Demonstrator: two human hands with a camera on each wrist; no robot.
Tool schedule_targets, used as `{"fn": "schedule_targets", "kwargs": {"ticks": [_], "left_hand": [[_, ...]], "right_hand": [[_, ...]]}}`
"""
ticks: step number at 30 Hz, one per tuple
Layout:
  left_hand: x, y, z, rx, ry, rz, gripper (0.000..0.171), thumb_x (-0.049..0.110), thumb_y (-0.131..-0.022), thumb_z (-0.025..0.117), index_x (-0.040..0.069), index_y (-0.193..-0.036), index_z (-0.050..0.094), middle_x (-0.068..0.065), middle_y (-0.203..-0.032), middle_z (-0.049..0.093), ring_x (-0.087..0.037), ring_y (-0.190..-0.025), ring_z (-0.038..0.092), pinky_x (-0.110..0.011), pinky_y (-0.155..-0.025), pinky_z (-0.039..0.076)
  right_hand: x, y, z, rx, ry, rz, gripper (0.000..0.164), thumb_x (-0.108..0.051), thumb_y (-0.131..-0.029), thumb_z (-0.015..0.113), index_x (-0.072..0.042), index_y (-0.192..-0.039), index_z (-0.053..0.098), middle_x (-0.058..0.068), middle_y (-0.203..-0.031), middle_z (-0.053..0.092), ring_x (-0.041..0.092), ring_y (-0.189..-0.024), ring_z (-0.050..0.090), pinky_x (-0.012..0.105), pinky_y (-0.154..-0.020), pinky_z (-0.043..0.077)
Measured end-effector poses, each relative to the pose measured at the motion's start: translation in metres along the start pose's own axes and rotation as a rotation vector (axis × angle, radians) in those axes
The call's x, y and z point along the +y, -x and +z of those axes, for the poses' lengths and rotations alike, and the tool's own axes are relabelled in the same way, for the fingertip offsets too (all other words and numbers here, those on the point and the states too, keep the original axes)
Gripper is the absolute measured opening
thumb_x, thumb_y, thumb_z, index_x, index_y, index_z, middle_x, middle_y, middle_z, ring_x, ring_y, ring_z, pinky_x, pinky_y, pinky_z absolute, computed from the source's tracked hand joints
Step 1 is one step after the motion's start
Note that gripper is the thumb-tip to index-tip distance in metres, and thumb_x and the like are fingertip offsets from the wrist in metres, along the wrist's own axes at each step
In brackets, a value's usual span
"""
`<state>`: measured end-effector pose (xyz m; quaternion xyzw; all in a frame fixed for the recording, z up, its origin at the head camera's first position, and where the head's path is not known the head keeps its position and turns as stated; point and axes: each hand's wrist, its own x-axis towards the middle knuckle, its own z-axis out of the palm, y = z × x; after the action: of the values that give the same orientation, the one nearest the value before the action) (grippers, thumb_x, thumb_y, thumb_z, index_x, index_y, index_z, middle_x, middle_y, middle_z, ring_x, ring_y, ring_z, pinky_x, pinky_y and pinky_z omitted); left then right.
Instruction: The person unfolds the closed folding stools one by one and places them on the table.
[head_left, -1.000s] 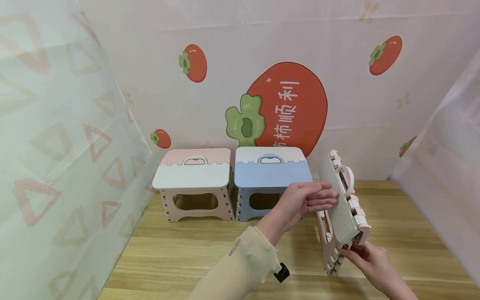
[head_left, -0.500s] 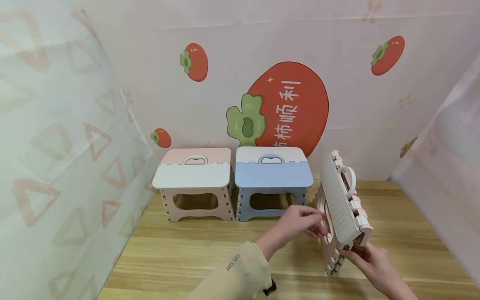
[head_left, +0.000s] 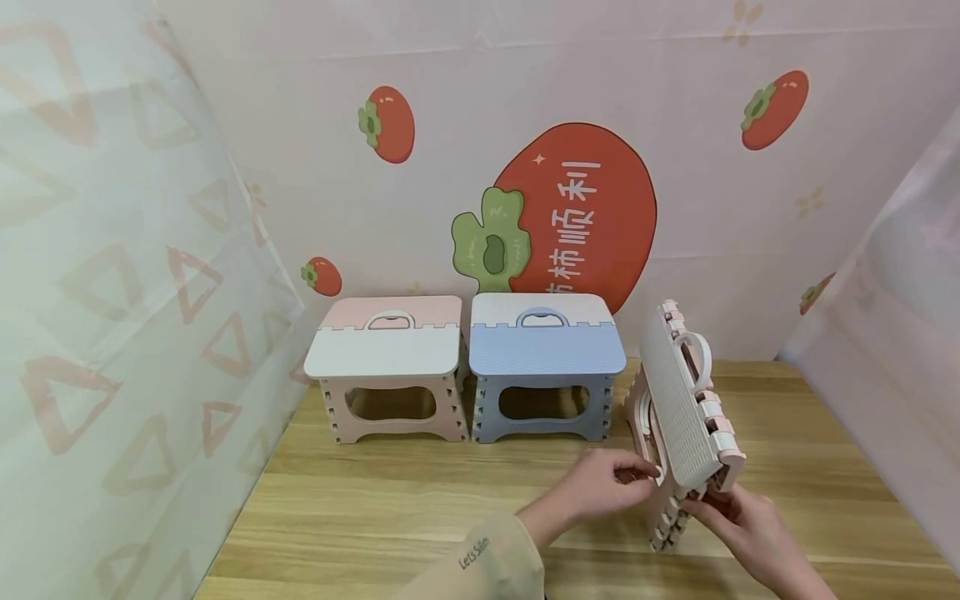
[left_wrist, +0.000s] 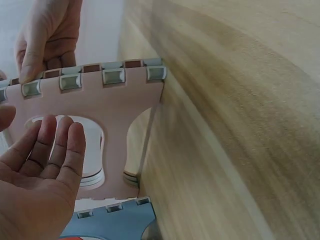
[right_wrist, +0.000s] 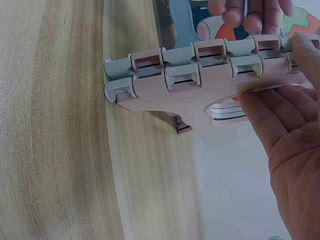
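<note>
A pink-and-white folding stool [head_left: 678, 400] stands partly folded at the right of the table, its white carry handle [head_left: 697, 360] at the top fold. At its near hinged edge, my right hand [head_left: 750, 533] grips the leg part. The right wrist view shows the thumb over the hinges and the fingers [right_wrist: 280, 110] behind the pink panel. My left hand [head_left: 596, 492] is at the left side of the stool. In the left wrist view its fingers [left_wrist: 65, 145] are loosely extended in front of the oval cutout of the pink leg panel [left_wrist: 115, 90].
Two unfolded stools stand side by side at the back: one pink and white [head_left: 382, 350], one blue and white [head_left: 547, 350]. The wooden table [head_left: 360, 517] meets a printed cloth backdrop [head_left: 720, 200] behind and at both sides.
My left hand has moved from the seat panel down and toward me, to the lower leg cutout. The right hand keeps its grip, and the stool has barely shifted.
</note>
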<state>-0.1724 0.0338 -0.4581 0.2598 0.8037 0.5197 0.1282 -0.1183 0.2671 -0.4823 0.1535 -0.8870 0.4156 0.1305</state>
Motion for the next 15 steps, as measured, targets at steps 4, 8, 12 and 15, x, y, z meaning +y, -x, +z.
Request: {"fn": "schedule_targets", "kwargs": {"ticks": [4,8,12,15], "left_hand": [[-0.006,0.002,0.005,-0.074,0.004,0.044,0.027,0.016,-0.092,0.070,0.007,-0.116,0.074,0.011,-0.103,0.069,0.011,-0.088,0.059,-0.007,-0.079,0.051],[-0.008,0.004,0.011,-0.099,0.026,0.038,0.028,0.014,-0.091,0.074,0.008,-0.118,0.070,0.011,-0.107,0.065,0.007,-0.095,0.062,-0.009,-0.080,0.053],[-0.007,0.006,0.015,-0.079,-0.019,0.013,0.031,0.017,-0.089,0.078,0.012,-0.117,0.069,0.014,-0.107,0.065,0.007,-0.096,0.061,-0.010,-0.080,0.053],[-0.007,0.006,0.018,-0.056,-0.083,-0.005,0.033,0.021,-0.087,0.080,0.015,-0.117,0.069,0.016,-0.106,0.064,0.008,-0.095,0.060,-0.009,-0.080,0.052]], "right_hand": [[-0.003,0.000,-0.001,-0.011,0.011,0.018,0.021,-0.001,-0.088,0.077,-0.006,-0.108,0.073,-0.016,-0.097,0.074,-0.006,-0.083,0.066,0.014,-0.065,0.055],[-0.006,0.000,-0.002,-0.019,0.007,0.027,0.020,-0.003,-0.089,0.077,-0.006,-0.108,0.072,-0.015,-0.097,0.075,-0.005,-0.083,0.066,0.019,-0.063,0.056],[-0.007,0.001,-0.002,-0.017,0.001,0.031,0.019,-0.003,-0.090,0.077,-0.006,-0.108,0.072,-0.017,-0.097,0.074,-0.005,-0.082,0.066,0.019,-0.063,0.057],[-0.007,0.002,-0.002,-0.008,0.002,0.026,0.019,-0.003,-0.089,0.077,-0.007,-0.107,0.072,-0.018,-0.096,0.073,-0.005,-0.082,0.066,0.017,-0.064,0.056]]}}
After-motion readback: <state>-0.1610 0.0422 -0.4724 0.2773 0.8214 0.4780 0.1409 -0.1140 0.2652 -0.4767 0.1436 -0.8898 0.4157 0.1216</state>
